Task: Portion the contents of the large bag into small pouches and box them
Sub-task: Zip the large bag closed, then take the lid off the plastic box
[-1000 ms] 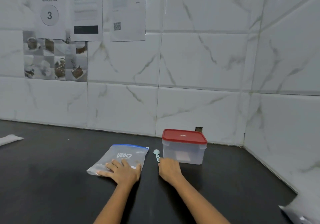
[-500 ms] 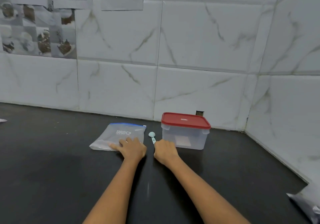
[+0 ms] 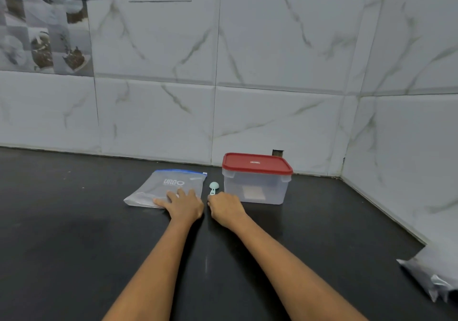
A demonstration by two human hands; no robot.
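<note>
Fingers (image 3: 173,195) of the left hand (image 3: 184,208) lie flat and spread on the zip pouch (image 3: 171,188) (frosted, blue seal, white lettering) on the black counter (image 3: 62,221). Beside it, the right hand (image 3: 224,208) curls around the pale spoon (image 3: 213,187) handle, near the clear, red-lidded box (image 3: 256,179).

Your left hand (image 3: 184,206), right hand (image 3: 226,209): both bare, no gloves, rings, watch. Your forearms enter from 6 o'clock, bare to frame edge, no sleeves showing.
</note>
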